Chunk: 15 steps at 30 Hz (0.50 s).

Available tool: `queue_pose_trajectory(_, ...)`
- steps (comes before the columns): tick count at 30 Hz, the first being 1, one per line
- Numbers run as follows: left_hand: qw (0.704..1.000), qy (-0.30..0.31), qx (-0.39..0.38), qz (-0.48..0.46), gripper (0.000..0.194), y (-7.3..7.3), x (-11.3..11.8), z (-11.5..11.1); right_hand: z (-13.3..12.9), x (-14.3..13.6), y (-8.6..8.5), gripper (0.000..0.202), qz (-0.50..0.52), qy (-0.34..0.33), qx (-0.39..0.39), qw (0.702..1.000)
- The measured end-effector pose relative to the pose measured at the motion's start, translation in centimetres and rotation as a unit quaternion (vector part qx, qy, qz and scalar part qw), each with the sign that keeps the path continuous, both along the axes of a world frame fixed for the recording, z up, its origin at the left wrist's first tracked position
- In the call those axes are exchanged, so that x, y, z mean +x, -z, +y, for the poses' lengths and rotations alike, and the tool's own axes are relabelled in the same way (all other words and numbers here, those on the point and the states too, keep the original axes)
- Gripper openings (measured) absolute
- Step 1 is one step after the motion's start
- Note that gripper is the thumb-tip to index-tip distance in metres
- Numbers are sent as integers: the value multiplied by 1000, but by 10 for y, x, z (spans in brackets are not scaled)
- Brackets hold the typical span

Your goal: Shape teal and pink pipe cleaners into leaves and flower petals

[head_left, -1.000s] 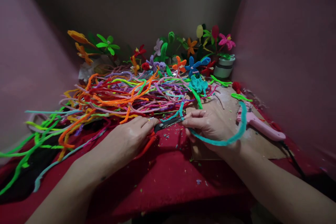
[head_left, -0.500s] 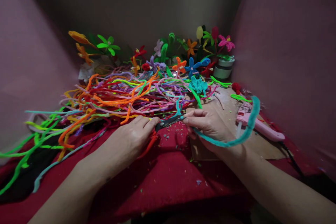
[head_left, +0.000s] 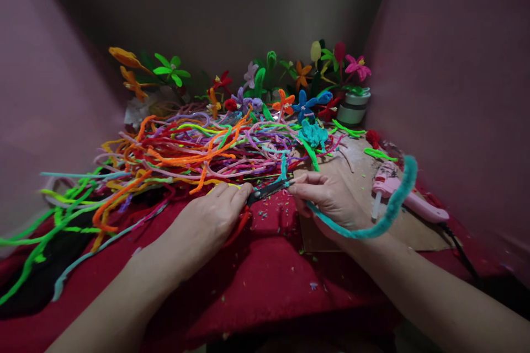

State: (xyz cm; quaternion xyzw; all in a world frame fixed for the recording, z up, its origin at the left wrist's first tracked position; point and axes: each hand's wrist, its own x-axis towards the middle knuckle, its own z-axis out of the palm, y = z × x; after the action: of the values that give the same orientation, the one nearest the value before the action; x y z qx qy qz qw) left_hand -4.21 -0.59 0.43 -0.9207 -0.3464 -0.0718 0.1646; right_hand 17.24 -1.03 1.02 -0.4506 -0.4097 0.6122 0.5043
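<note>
My left hand [head_left: 221, 207] is closed around the red handles of a pair of scissors [head_left: 265, 193], whose dark blades point right and seem nearly together. Between thumb and fingers my right hand [head_left: 325, 193] pinches a turquoise pipe cleaner [head_left: 368, 230]. Its long tail loops out to the right over my wrist, and its short end reaches the scissor tips. Just beyond the blades a short turquoise piece [head_left: 284, 167] stands up; whether it joins the held pipe cleaner I cannot tell.
A tangled heap of coloured pipe cleaners [head_left: 186, 143] covers the back left. Behind it stand several pipe-cleaner flowers [head_left: 304, 105] and a white pot [head_left: 353, 107]. On the right, a pink glue gun [head_left: 414, 201] lies on cardboard [head_left: 314, 237]. Clippings dot the red cloth [head_left: 265, 281].
The scissors have tilted slightly and their blades look closer together. The turquoise tail has swung a little to the right and lower. The short piece beyond the blades has changed its shape.
</note>
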Motion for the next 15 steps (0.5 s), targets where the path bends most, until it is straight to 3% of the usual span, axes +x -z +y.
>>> queue_pose_trajectory(7,1000,-9,23,-10,40,0,0,-2,1,-1,-1,12,18,0,1,1000)
queue_pose_trajectory(15,991,27,-90,-100,35,5,8,-5,-1,-5,2,14,36,-13,-5,999)
